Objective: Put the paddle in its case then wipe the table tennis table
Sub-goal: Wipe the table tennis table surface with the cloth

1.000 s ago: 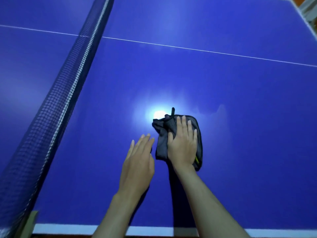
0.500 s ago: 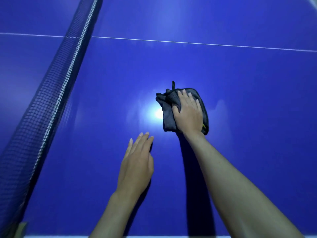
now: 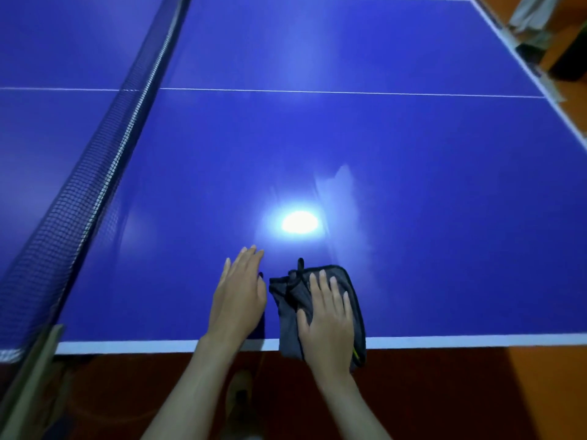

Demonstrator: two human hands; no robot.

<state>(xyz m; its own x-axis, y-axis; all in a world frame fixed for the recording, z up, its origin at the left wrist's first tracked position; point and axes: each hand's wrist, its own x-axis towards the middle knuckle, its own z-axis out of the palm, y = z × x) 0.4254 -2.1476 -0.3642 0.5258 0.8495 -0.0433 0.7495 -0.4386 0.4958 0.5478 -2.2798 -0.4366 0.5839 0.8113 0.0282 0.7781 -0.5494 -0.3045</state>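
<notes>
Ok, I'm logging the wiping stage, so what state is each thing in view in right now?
cloth: dark grey, folded, flat on the table, its near end hanging over the near edge.
right hand: fingers straight, pressing down on the cloth.
left hand: fingers straight, flat on the bare table beside the cloth.
table: blue, glossy, with a bright lamp reflection.
net: up, stretched across the table.
</notes>
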